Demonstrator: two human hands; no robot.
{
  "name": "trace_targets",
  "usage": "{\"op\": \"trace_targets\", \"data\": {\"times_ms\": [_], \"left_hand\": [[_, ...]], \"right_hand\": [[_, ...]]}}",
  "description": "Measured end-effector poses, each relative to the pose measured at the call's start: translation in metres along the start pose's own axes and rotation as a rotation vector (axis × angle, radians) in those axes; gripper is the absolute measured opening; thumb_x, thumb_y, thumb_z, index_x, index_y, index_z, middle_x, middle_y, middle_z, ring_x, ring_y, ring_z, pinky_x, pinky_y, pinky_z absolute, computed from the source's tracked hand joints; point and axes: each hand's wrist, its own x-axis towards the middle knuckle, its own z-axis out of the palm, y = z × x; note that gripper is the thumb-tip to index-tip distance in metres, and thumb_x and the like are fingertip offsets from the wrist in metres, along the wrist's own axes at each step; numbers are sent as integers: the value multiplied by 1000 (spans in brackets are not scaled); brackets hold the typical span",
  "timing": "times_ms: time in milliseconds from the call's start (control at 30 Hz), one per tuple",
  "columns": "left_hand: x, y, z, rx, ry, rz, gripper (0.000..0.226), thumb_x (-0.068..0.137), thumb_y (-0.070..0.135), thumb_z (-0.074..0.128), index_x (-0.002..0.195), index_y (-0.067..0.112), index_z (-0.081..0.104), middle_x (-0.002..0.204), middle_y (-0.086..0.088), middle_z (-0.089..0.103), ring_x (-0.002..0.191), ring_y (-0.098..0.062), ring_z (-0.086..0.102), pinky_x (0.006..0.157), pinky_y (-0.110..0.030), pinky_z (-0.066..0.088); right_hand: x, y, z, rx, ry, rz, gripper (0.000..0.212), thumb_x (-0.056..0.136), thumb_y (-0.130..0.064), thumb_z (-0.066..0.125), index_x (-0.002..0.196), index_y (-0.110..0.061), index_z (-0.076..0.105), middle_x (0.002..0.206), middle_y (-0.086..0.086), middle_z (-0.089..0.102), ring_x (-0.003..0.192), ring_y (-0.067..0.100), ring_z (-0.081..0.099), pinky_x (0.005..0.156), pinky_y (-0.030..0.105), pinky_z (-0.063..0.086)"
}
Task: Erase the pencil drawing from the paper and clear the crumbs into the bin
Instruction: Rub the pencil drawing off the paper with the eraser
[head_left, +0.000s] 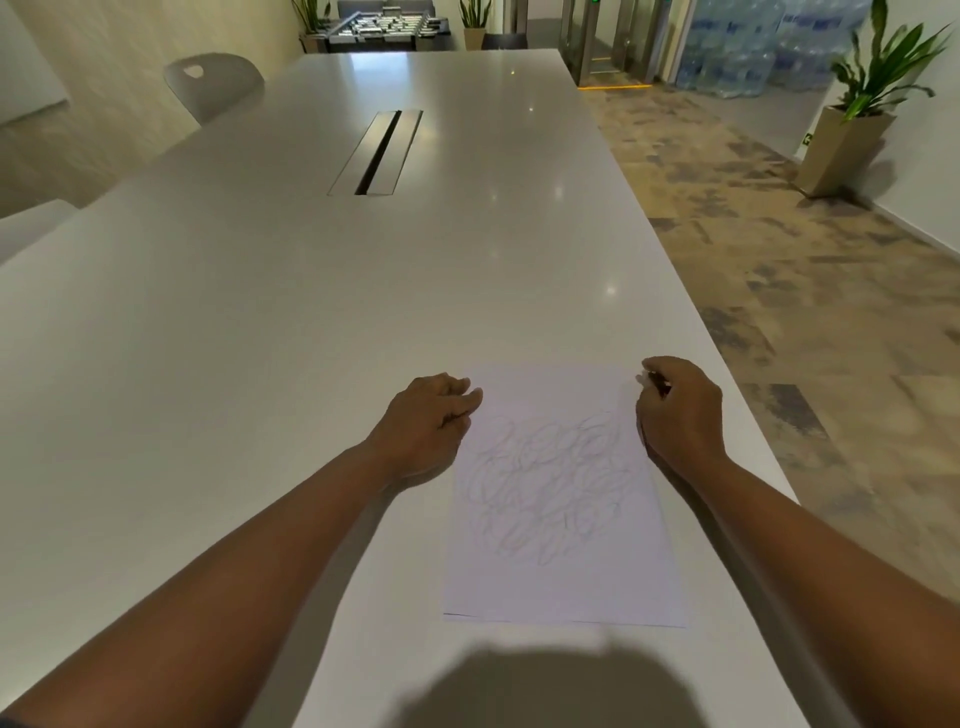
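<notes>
Head view, left to right. Left hand: fingers loosely curled, holding nothing, resting at the paper edge, likely steadying it. Pencil drawing: unerased, between both hands. Right hand: pinching a small pale object, probably an eraser, at the far corner.

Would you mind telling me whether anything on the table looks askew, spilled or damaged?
Nothing stands out. The white sheet of paper with the grey pencil scribble lies flat and uncreased on the pale table, and no crumbs show. The left hand rests at its edge.
</notes>
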Motion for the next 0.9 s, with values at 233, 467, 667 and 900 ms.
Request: {"op": "trace_targets", "data": {"times_ms": [233, 467, 667, 900], "left_hand": [[12, 11, -31, 220, -362, -10, 84, 92, 47, 70, 161, 30, 25, 169, 0, 14, 154, -26, 9, 123, -43, 20], [7, 17, -36, 256, -449, -8, 127, 69, 63, 85, 163, 27, 7, 171, 4, 0, 156, -16, -7, 125, -38, 10], [7, 31, -41, 334, -446, -24, 130, 65, 62, 88, 163, 25, 10, 170, 0, 5, 156, -17, 1, 123, -42, 22], [7, 42, -45, 384, -464, -106, 129, 62, 62, 89, 161, 33, 13, 170, 7, 4, 156, -19, 1, 114, -53, 35]], "right_hand": [[-30, -58, 15, 141, -268, -193, 30, 92, -6, 75, 122, -7, 76, 131, 8, 72, 119, 24, 68, 110, 39, 52], [-43, -68, 33, 54, -479, -310, 13, 94, -10, 73, 105, -7, 80, 109, 4, 78, 102, 17, 70, 85, 16, 52], [-34, -67, 44, -2, -494, -340, 18, 101, -16, 62, 99, -7, 77, 97, 5, 78, 93, 20, 69, 83, 36, 53], [-39, -73, 44, -41, -555, -359, 27, 100, -25, 62, 77, -11, 70, 71, 1, 71, 71, 17, 65, 68, 40, 55]]}}
